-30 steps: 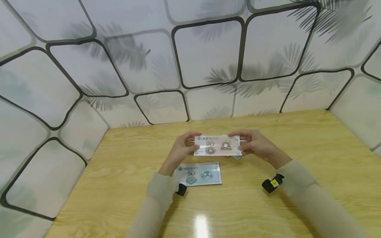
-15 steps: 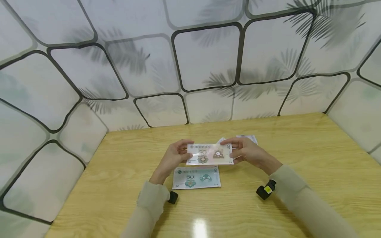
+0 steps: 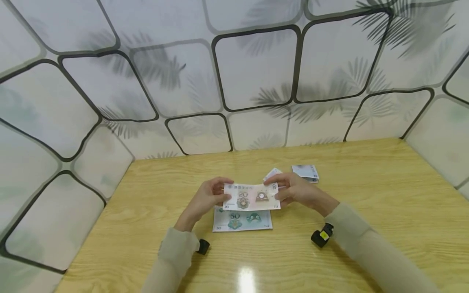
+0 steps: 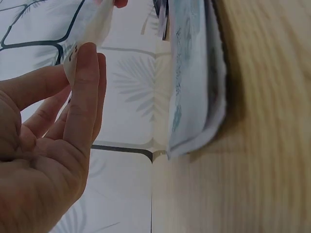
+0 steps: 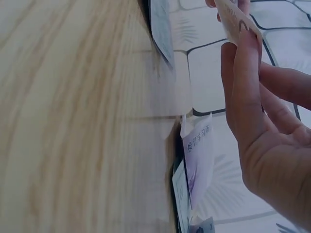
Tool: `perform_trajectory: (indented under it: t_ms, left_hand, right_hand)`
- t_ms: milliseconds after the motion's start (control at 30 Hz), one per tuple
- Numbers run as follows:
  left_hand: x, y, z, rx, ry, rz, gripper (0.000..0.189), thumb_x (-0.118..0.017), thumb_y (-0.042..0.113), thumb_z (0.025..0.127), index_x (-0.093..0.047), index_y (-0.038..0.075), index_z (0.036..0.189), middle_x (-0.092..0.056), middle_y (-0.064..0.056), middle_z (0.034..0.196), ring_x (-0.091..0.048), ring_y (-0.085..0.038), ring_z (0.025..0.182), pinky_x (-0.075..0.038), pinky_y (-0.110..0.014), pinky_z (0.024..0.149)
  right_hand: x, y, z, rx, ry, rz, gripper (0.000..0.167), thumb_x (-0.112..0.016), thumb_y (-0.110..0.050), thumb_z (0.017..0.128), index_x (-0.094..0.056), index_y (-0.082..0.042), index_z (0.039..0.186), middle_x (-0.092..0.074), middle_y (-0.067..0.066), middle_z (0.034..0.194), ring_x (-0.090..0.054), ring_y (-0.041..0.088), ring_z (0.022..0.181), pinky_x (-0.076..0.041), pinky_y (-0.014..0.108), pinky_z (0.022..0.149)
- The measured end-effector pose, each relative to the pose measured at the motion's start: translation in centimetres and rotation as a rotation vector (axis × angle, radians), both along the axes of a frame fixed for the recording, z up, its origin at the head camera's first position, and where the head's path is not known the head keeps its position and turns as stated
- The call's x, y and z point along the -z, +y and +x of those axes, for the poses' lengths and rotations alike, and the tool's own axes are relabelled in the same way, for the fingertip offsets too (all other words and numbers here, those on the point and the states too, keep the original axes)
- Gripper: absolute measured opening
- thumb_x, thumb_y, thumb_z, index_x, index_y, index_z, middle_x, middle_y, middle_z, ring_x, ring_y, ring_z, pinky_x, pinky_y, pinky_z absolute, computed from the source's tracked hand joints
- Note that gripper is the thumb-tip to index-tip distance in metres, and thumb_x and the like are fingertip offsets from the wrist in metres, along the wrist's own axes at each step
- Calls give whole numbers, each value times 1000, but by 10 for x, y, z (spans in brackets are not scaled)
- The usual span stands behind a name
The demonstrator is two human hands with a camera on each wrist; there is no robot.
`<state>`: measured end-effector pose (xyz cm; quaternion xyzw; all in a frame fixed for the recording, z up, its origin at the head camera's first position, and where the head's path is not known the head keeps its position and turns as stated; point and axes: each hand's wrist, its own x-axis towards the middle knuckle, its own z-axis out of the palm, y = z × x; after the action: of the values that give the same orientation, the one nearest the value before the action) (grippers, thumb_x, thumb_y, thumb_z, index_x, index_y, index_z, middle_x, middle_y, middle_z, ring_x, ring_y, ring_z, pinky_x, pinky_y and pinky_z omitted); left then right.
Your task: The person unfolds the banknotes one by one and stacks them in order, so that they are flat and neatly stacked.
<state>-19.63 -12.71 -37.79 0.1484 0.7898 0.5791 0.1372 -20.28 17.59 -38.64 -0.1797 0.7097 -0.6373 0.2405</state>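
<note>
A pinkish-white play banknote (image 3: 253, 197) marked 20 is stretched flat between both hands, raised above the table. At its left end, my left hand (image 3: 207, 199) pinches it between thumb and fingers. My right hand (image 3: 302, 191) pinches the opposite end the same way. Below it lies a green play banknote (image 3: 243, 224) marked 50, its top part covered by the 20 note in the head view. The left wrist view shows this green note (image 4: 192, 87) as a layered stack or fold with a raised edge, close beside the left hand (image 4: 53, 136).
Behind the right hand lie a folded purplish note (image 3: 305, 171) and a partly hidden pale note (image 3: 272, 173). The right wrist view shows the purple note (image 5: 199, 155) standing slightly up from the wooden table (image 3: 366, 175). Patterned walls (image 3: 256, 69) border the table's back and sides.
Both hands have brought the 20 note left and nearer the person, so it now overlaps the 50 note in the head view. More of the notes behind the right hand shows.
</note>
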Motion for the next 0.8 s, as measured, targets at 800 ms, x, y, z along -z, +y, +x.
perform_trajectory:
  t_ms: [800]
  left_hand:
    - [8,-27,9,147,-76,-61,36,-64,-10,93,-58,-12,128,-67,-18,105,-66,-20,87,-61,-30,71]
  right_hand:
    - [8,-21,2,-148,-7,61,48,-60,16,81,-54,18,128,-59,25,123,-69,27,92,-63,34,67]
